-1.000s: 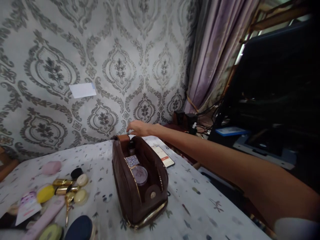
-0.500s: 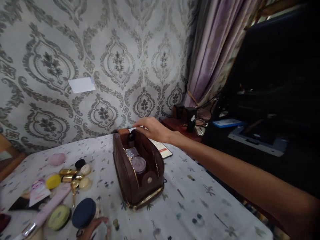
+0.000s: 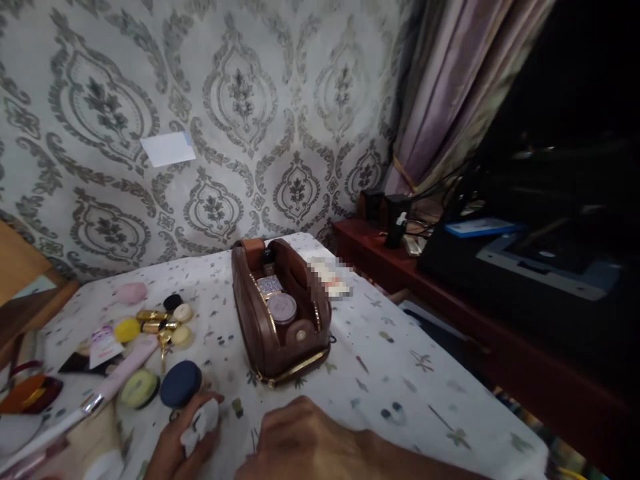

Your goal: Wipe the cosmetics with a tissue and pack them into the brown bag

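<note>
A brown leather cosmetic pouch [image 3: 267, 347] stands open in the middle of the table, holding a glittery compact [image 3: 270, 285], a round pinkish jar [image 3: 282, 308] and a dark bottle. My left hand [image 3: 183, 437] is at the bottom edge, its fingers curled round a small white object [image 3: 203, 421], just below a navy round compact [image 3: 180, 383]. Beside it, low on the cloth in front of the pouch, rests my right hand [image 3: 300, 443]. Only its back shows and its fingers are hidden.
Cosmetics lie at the left: a yellow-green compact [image 3: 140, 388], gold lipstick tubes [image 3: 153, 315], a pink puff [image 3: 131, 292], a long pink tube [image 3: 125, 370]. A phone [image 3: 330, 279] lies behind the pouch. The floral tablecloth [image 3: 400, 387] ends at right beside a dark red shelf [image 3: 450, 293].
My right arm has drawn back from the far end of the pouch to the near table edge. My left hand has come into view with a white object. The view tilted down.
</note>
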Motion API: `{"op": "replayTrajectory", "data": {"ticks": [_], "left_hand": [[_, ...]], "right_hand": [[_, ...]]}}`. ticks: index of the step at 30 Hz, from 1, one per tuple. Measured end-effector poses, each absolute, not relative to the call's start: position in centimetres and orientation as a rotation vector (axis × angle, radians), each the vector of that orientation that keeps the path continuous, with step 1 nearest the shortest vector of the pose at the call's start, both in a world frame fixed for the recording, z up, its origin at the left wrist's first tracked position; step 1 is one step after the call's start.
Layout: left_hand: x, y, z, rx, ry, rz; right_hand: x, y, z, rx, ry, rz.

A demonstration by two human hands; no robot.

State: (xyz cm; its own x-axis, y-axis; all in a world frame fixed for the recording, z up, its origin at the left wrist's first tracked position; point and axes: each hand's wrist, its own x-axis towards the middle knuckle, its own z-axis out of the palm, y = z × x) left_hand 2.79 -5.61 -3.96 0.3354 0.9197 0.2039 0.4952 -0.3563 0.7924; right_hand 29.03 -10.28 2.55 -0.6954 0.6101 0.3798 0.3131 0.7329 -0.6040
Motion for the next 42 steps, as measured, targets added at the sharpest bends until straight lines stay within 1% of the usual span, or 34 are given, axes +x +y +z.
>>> {"op": "replayTrajectory", "data": {"ticks": [3, 6, 12, 15, 17, 20, 24, 29, 35, 37, 42], "left_hand": [[3.0, -5.8, -3.2, 1.959, 1.234, 0.852], [3.5, -6.1, -2.6, 1.939, 1.191, 0.858], [3.7, -6.4, -1.6, 1.804, 1.227, 0.990], [3.7, -6.5, -1.0, 1.742, 1.158, 1.026], [3.7, -6.5, -0.7, 1.711, 1.140, 1.047], [3.5, -6.5, -0.5, 1.686, 1.140, 1.084], [3.3, -6.4, -0.6, 1.634, 1.159, 1.103], [3.1, -6.7, -0.9, 1.594, 1.180, 1.117], [2.7, -7.5, -1.9, 1.226, 1.576, 1.189], [2.8, -7.5, -1.9, 1.269, 1.557, 1.213], [3.0, -6.7, -0.6, 1.453, 1.321, 1.181]], "right_hand": [[27.0, -10.0, 0.0, -0.740, -2.279, 0.765], [25.5, -9.7, -1.0, -0.892, -2.051, 0.935], [22.7, -7.5, -1.3, -0.978, -1.535, 1.494], [20.8, -6.1, -1.5, -0.987, -1.321, 1.649], [19.6, -5.4, -1.7, -0.994, -1.226, 1.664], [18.3, -4.8, -2.4, -0.987, -1.193, 1.592], [17.8, -4.6, -3.4, -0.949, -1.303, 1.458], [18.0, -4.5, -4.0, -0.928, -1.400, 1.440], [18.1, -4.7, -3.8, -0.933, -1.412, 1.450], [18.2, -4.8, -3.6, -0.944, -1.410, 1.458], [18.3, -4.8, -3.5, -0.973, -1.423, 1.480]]}}
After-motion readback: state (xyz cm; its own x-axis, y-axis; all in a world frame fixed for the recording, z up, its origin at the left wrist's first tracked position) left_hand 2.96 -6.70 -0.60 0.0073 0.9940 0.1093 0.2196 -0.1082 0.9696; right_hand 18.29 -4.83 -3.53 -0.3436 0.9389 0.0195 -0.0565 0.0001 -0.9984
